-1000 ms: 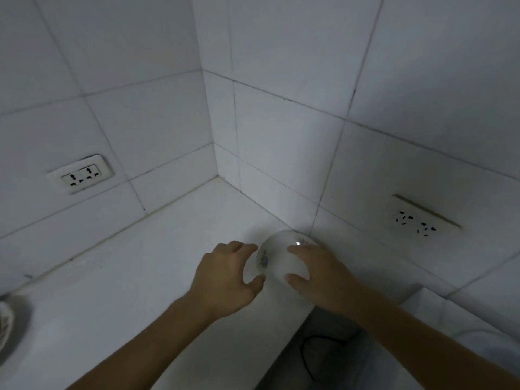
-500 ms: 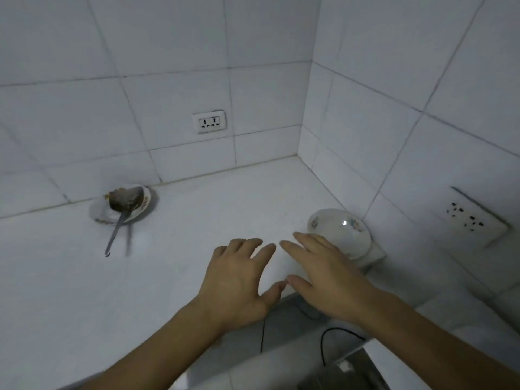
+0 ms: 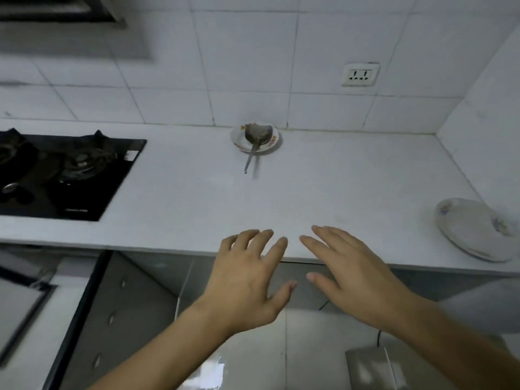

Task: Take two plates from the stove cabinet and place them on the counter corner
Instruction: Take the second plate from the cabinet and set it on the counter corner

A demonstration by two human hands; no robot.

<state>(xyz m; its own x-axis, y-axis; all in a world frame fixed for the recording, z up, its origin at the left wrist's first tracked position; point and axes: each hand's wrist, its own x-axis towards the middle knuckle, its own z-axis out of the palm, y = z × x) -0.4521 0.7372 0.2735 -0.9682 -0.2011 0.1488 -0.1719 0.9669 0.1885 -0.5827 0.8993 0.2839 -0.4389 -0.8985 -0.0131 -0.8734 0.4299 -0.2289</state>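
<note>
A stack of white plates with small flower prints [image 3: 475, 228] rests on the white counter [image 3: 309, 187] at its right end, near the side wall. My left hand [image 3: 247, 280] and my right hand [image 3: 354, 271] hover side by side over the counter's front edge, well left of the plates. Both hands are empty with fingers spread. The cabinet fronts [image 3: 140, 305] below the counter and stove are grey with small handles; I cannot tell whether any door is open.
A black gas hob [image 3: 64, 175] is set into the counter at the left. A small flowered dish with a metal spoon [image 3: 255, 137] sits by the back wall. A wall socket [image 3: 360, 75] is above it. A range hood [image 3: 62, 12] hangs at upper left.
Both hands left the plates at the counter's right end and drew back to the left. My view swung left, bringing the hob and the cabinets into sight.
</note>
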